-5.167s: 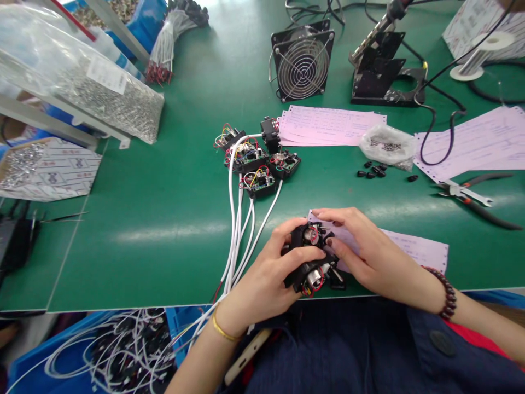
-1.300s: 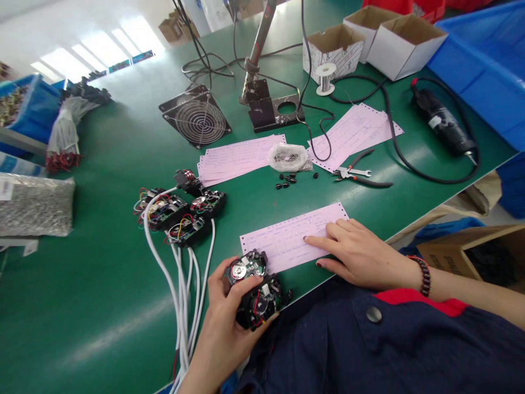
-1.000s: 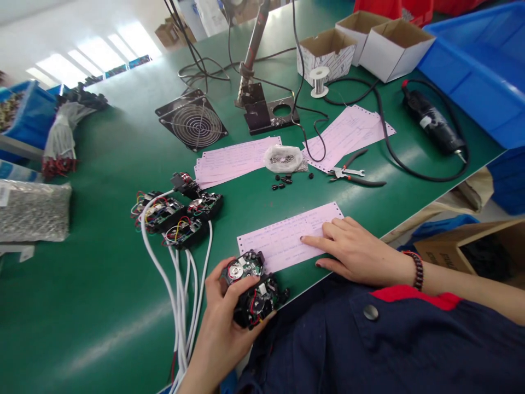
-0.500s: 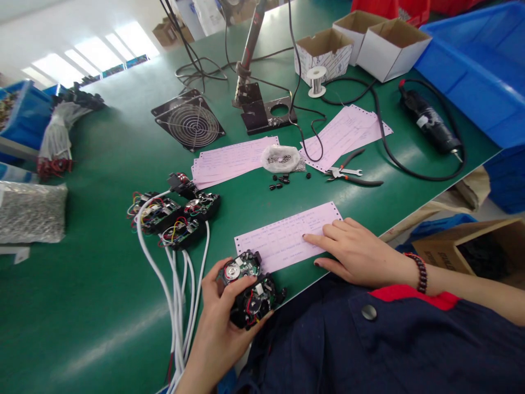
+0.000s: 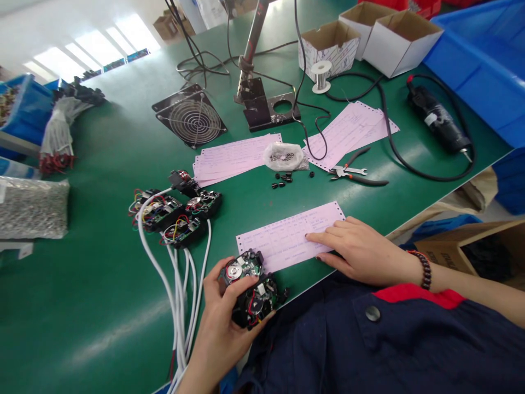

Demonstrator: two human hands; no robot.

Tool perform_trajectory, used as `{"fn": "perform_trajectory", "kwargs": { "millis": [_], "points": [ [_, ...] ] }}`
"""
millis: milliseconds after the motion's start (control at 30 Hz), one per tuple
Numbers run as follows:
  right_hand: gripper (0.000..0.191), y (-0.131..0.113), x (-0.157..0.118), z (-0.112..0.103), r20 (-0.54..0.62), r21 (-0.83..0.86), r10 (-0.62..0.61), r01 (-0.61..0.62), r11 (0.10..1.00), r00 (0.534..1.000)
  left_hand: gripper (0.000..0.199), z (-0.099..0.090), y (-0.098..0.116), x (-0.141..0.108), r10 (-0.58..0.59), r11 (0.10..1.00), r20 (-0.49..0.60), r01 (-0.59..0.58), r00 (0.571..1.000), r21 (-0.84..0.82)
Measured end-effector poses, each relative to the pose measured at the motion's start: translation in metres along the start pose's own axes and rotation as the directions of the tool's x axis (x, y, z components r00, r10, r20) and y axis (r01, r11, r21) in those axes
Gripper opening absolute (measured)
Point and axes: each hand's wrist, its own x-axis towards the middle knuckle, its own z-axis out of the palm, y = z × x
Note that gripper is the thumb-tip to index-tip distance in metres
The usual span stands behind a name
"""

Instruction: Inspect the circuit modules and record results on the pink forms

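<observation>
Right hand (image 5: 361,254) onto form (image 5: 283,238), left hand (image 5: 219,323) — gripping module (image 5: 241,265)

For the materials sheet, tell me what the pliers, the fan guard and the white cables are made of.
The pliers look like steel, with a bright polished head and dark coated grips, probably plastic. The fan guard seems to be shiny metal wire on a black plate, likely painted metal. The white cables have a smooth, faintly glossy sheath, probably PVC, though the look cannot confirm that.
</observation>
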Motion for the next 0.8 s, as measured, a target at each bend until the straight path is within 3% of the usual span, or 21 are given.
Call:
{"fn": "perform_trajectory", "kwargs": {
  "millis": [433, 800],
  "points": [
    [0.035, 0.004, 0.000, 0.004, -0.016, 0.057, -0.003, 0.004, 0.998, 1.000, 0.042, 0.000, 0.007, 0.000, -0.020, 1.000, -0.018, 0.019, 1.000, -0.020],
    [0.035, 0.010, 0.004, 0.003, 0.006, 0.050, -0.039, 0.039, 0.998, 0.999, 0.044, 0.001, 0.000, -0.003, 0.002, 1.000, -0.021, -0.002, 1.000, 0.021]
  ]
}}
